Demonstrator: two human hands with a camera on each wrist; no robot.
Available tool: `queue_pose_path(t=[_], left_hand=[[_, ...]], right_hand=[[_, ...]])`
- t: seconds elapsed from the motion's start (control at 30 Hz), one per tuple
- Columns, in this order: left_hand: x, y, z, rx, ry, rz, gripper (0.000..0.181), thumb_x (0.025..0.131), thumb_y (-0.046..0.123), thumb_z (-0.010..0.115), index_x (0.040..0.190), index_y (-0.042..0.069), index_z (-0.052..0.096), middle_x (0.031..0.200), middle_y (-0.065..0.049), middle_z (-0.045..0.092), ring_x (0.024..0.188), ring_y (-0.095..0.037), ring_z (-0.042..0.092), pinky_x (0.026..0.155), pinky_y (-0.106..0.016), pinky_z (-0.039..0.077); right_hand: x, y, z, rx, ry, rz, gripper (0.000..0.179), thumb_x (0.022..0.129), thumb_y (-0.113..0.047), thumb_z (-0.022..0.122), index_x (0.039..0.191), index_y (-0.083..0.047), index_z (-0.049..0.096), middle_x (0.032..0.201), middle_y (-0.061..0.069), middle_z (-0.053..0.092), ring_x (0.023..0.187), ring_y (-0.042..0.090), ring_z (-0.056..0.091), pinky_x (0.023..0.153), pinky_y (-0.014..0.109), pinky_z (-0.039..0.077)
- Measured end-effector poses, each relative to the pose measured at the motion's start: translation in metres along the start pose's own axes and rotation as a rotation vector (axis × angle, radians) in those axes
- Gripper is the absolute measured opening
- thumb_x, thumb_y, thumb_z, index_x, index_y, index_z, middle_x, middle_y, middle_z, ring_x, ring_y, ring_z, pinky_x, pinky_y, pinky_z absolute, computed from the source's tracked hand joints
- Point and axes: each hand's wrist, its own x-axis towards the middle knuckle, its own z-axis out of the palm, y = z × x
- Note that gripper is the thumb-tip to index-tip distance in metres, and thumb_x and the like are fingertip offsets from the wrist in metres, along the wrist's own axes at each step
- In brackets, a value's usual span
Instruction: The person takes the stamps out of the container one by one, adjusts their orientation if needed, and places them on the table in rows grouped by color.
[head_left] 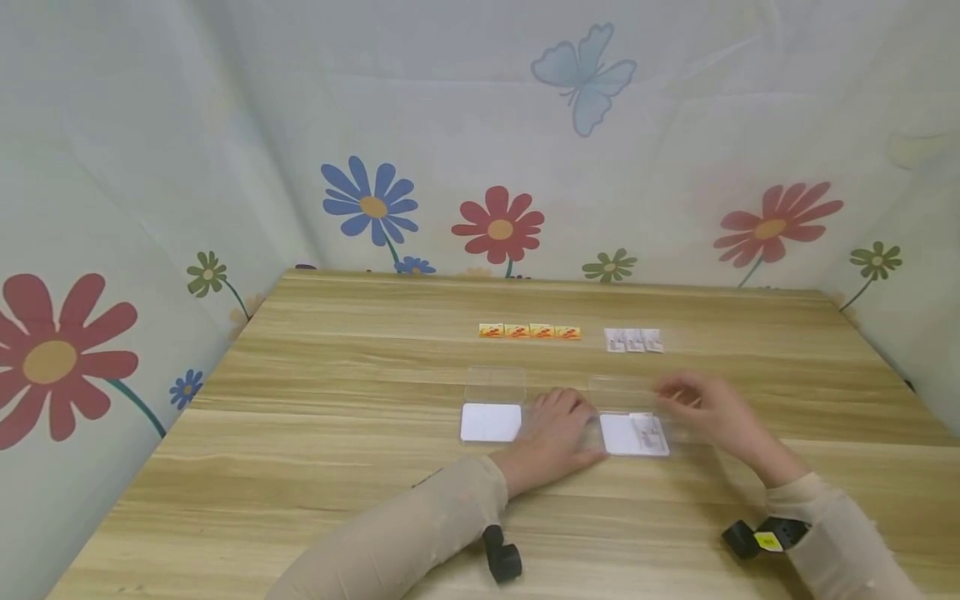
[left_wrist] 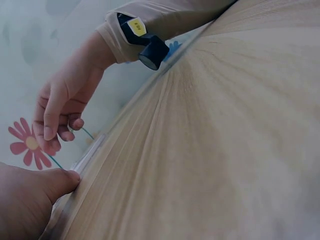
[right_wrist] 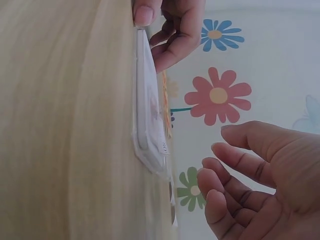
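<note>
In the head view, a clear plastic case [head_left: 618, 437] with a white insert lies on the table, its clear lid folded back. A small white printed packet [head_left: 648, 430] lies in the right part of it. My left hand [head_left: 553, 435] holds the left end of this case, thumb at the near corner and fingers at the far side. My right hand [head_left: 708, 410] hovers beside the case's right end, fingers loosely bent and nothing visible in them. In the right wrist view, the right hand [right_wrist: 260, 185] is apart from the case [right_wrist: 145, 95].
A second open clear case [head_left: 491, 422] with a white insert lies left of my left hand. Farther back are a row of several orange-yellow packets [head_left: 529, 332] and three white packets [head_left: 633, 340]. A flowered cloth [head_left: 450, 108] hangs behind the wooden table [head_left: 337, 358].
</note>
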Motion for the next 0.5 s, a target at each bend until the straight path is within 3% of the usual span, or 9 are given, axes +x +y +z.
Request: queue_pose_path(t=[0.5], left_hand=[[0.001,-0.003,0.005,-0.009,0.008,0.007,0.05,0.086,0.054,0.063,0.12,0.018,0.062,0.121,0.002,0.056,0.118,-0.015,0.049,0.102,-0.034,0.04]], right_hand=[[-0.002,0.012,0.012,-0.022,0.011,-0.04,0.021,0.086,-0.006,0.067,0.106,0.0,0.067,0.099,0.013,0.071,0.081,0.002,0.057,0.072,0.023,0.05]])
